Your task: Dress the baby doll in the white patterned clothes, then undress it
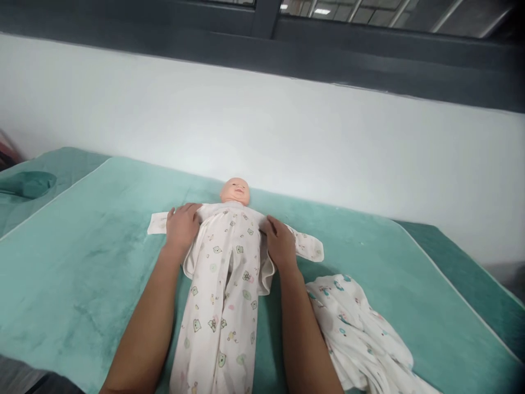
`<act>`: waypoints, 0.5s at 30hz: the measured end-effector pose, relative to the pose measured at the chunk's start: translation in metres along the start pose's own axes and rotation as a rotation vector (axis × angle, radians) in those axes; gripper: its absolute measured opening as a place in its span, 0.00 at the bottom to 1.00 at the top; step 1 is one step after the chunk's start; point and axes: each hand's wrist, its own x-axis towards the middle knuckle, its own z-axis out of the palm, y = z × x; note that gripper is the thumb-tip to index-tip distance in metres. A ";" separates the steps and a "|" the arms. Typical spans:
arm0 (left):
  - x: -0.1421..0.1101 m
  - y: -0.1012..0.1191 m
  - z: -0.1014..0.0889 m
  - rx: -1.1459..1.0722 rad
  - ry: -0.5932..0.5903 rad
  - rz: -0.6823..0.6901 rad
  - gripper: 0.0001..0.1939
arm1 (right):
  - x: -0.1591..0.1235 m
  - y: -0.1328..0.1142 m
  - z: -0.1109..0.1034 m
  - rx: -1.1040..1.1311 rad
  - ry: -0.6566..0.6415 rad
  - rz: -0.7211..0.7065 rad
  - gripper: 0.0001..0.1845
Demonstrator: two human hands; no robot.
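A baby doll lies on its back, its head toward the wall. It has a white printed baby shirt on, sleeves spread to both sides. Baby trousers with green animal prints lie along its front, over the shirt, and run toward me. My left hand rests on the sleeve by the doll's shoulder, fingers laid out over the cloth. On the other side, my right hand is closed at the shirt's edge near the armpit, with bent fingers on the fabric. The doll's arms and legs are hidden.
A crumpled white cloth with blue prints lies right of my right forearm. Green padded mat covers the surface up to the white wall. A dark window frame runs above. Teal fabric lies at the far left.
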 end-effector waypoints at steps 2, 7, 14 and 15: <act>-0.001 0.000 -0.003 0.021 0.014 -0.045 0.21 | -0.002 -0.014 -0.005 0.029 -0.003 0.041 0.23; -0.001 0.004 -0.004 0.053 0.044 -0.123 0.20 | 0.010 -0.098 0.011 -0.026 -0.159 -0.162 0.18; 0.002 0.001 -0.002 0.065 0.025 -0.136 0.19 | 0.044 -0.165 0.074 -0.496 -0.491 -0.430 0.12; 0.002 0.000 -0.002 0.063 0.030 -0.138 0.19 | 0.045 -0.161 0.077 -0.502 -0.493 -0.433 0.12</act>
